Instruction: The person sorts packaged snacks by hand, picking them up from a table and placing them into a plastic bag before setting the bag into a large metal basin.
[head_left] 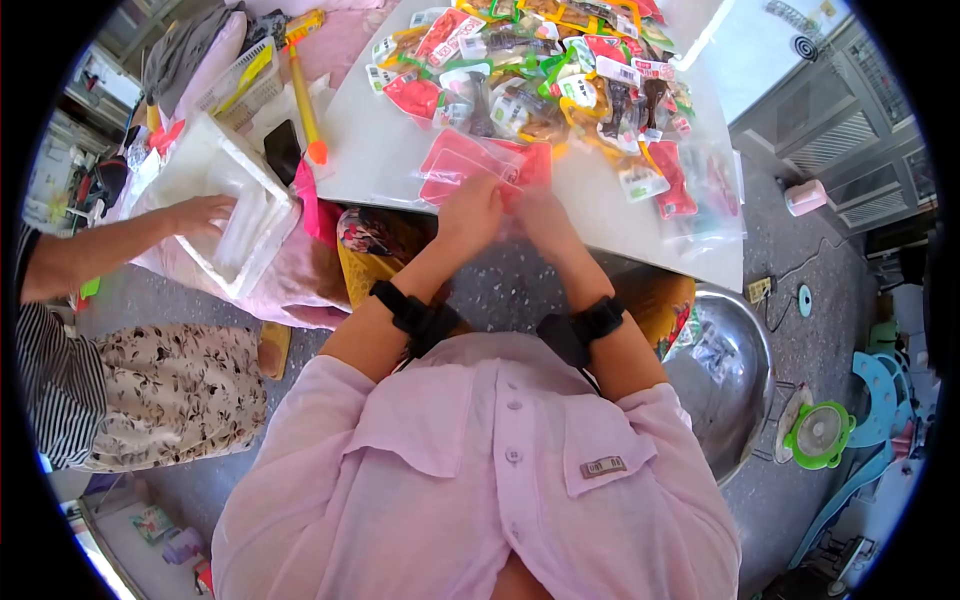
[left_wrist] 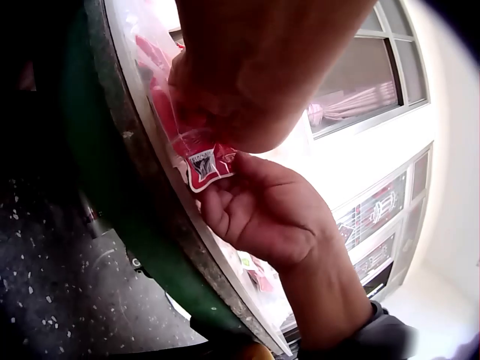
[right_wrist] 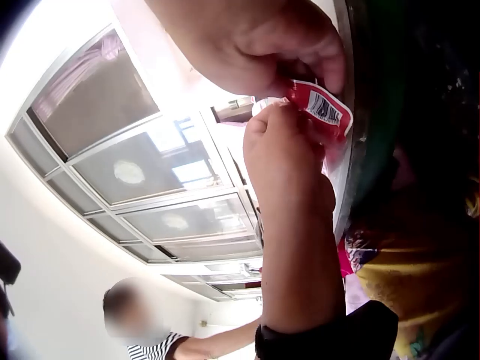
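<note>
On the near edge of the white table lies a clear plastic bag (head_left: 455,165) with red packets showing through it. My left hand (head_left: 470,215), fingers curled, pinches the bag's near edge. Close beside it, my right hand (head_left: 548,222) pinches a red packet (left_wrist: 204,169) with a white border and a barcode. In the right wrist view, the left hand (right_wrist: 285,154) is a loose fist against the packet, and the right hand (right_wrist: 262,49) reaches over its barcode end. Part of the packet is hidden behind the fingers.
Colourful snack packets (head_left: 530,100) are heaped on the table (head_left: 360,150). Leftward stand a white foam box (head_left: 262,190), a phone (head_left: 283,148) and a yellow-orange stick (head_left: 303,100). Another person's hand (head_left: 203,215) reaches into the box. A metal basin (head_left: 745,400) sits at the right.
</note>
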